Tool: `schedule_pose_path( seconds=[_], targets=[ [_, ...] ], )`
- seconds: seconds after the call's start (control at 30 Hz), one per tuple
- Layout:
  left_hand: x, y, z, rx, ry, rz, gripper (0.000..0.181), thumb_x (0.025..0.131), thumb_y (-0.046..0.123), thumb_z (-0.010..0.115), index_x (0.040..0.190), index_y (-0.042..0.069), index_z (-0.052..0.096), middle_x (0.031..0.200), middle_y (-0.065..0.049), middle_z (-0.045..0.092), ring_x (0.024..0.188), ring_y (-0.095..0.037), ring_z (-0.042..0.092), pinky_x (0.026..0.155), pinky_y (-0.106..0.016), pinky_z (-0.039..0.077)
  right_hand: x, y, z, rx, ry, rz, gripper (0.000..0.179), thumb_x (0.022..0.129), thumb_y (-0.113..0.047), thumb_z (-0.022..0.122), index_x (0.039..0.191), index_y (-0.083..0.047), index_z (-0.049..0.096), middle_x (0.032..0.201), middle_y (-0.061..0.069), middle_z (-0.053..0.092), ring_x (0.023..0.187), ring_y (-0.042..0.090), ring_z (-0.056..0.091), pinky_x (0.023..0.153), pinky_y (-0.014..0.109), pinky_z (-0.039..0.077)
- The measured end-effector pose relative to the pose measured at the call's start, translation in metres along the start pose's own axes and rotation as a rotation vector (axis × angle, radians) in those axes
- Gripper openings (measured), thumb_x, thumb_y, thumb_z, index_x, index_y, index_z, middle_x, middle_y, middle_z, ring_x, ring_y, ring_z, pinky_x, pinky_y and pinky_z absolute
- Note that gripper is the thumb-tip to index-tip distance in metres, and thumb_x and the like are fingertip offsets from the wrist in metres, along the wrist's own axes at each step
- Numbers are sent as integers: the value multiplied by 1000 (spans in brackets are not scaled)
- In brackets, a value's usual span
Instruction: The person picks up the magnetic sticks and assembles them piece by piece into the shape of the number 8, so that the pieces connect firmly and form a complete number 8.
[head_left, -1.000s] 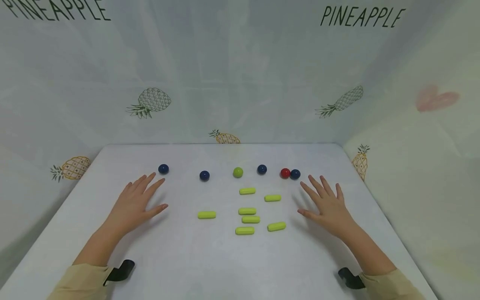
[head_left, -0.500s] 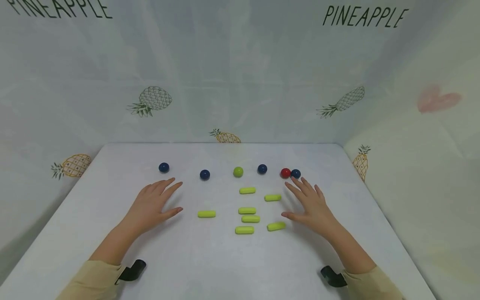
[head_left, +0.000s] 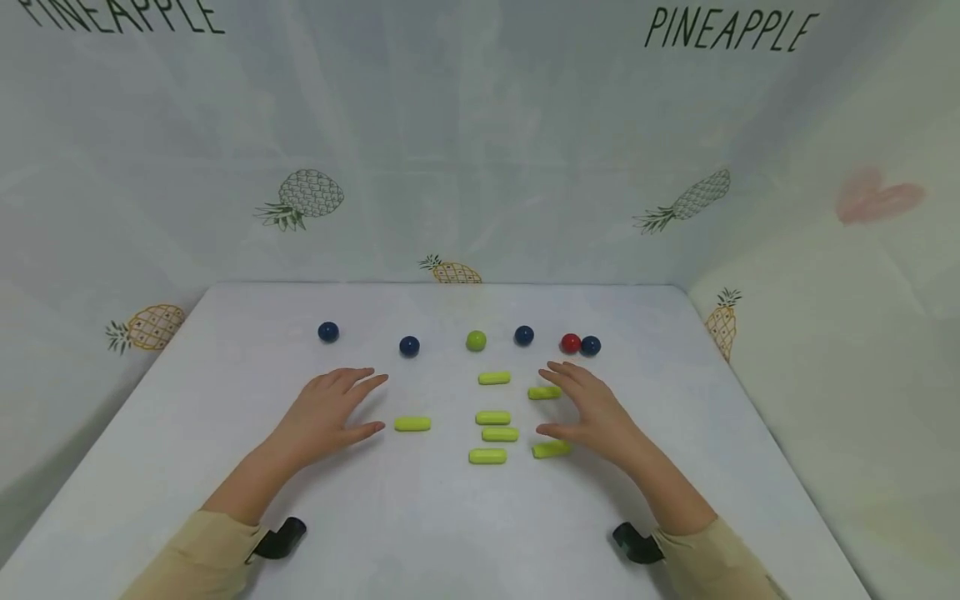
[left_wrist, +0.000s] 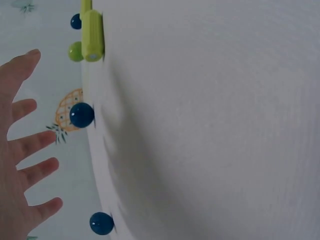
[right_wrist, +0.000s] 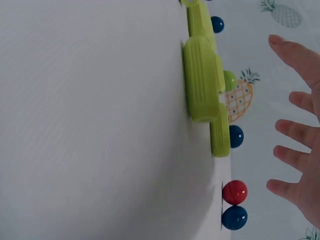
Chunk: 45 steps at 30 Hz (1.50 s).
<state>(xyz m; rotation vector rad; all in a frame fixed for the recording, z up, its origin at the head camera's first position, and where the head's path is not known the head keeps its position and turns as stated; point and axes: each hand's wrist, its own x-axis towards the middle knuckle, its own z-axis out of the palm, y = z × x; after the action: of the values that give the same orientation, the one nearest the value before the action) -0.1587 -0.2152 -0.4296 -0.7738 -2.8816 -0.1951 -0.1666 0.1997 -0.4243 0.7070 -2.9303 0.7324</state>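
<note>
Pineapple-printed cloth [head_left: 510, 200] backs a white desk [head_left: 420, 533] where seven lime-green sticks [head_left: 492, 417] lie scattered, left hand [head_left: 321, 417] and right hand [head_left: 596, 412] above it empty, fingers apart. The sticks look light, stiff and liable to roll; pinching across the middle should suit. From the head, the right hand overlaps two; its wrist view shows it clear and reveals lengthwise grooves

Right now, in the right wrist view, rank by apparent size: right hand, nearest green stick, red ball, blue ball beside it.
1. Right hand, partly cropped
2. Nearest green stick
3. Red ball and blue ball: too alike to rank
</note>
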Motion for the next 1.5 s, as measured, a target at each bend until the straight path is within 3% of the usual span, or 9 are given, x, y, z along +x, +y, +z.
schedule_pose_path(
  seconds=[0.23,0.47,0.77,0.9,1.1,1.5],
  targets=[
    [6,8,4,-18,-32,7,66,84,46,73,139,16,53,131,-8,56,124,-31,47,101,-56,38,10,-13,2,94,-74,8,70,79,-33,82,140,-13,53,145,6,46,136,28,37,109,51,32],
    [12,15,8,-43,-107,18,68,81,52,74,137,17,56,129,-6,57,122,-30,49,102,-54,37,20,-26,8,97,-135,-20,63,80,-27,82,137,-13,56,138,5,53,131,26,44,107,47,36],
    [14,19,15,-24,-166,35,62,77,48,79,128,17,63,119,-1,64,112,-26,57,93,-48,46,34,-40,18,122,-237,-14,59,81,-28,81,135,-16,59,135,2,57,130,25,46,107,45,36],
    [19,23,14,-17,-173,35,54,77,45,80,120,16,67,105,2,66,97,-22,60,84,-42,49,39,-43,21,144,-271,-20,57,82,-29,81,133,-15,60,132,-1,58,128,23,48,107,44,37],
    [25,26,16,-15,-188,27,42,76,43,81,107,18,69,85,10,59,77,-13,51,71,-33,46,48,-47,24,184,-341,-18,52,83,-27,79,130,-14,62,128,-1,61,123,20,52,104,42,40],
    [31,25,21,-39,-228,-8,33,80,41,79,103,19,69,75,10,50,72,-12,44,65,-31,41,59,-55,25,210,-406,-3,52,84,-25,79,131,-14,61,123,0,62,115,19,54,100,40,43]
  ],
)
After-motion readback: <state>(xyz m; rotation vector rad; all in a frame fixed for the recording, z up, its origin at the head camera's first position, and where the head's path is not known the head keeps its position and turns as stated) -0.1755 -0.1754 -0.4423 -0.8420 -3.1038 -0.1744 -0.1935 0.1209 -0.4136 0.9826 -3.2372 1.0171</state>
